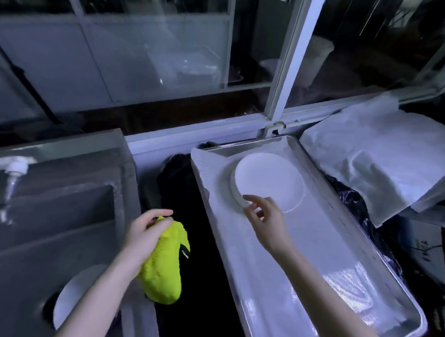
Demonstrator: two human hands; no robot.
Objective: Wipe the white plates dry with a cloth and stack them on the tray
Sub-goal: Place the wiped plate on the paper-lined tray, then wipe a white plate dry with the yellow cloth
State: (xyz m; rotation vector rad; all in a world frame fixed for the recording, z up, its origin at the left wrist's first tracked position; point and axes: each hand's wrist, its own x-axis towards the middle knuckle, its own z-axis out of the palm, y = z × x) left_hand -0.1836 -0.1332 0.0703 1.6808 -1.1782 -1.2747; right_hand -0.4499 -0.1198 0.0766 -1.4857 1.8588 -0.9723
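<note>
A stack of white plates [269,181] rests on the far half of a long metal tray [351,271] lined with white cloth. My right hand [264,216] hovers at the stack's near edge, fingers spread, holding nothing. My left hand [142,235] grips a bright yellow-green cloth [164,264], which hangs down over the dark gap between sink and tray. Another white plate [72,294] lies in the steel sink at the lower left, partly hidden by my left forearm.
The steel sink [55,228] has a white tap [16,167] at its far left. A white cloth [383,158] drapes over something to the right of the tray. A window frame [293,62] runs along the back.
</note>
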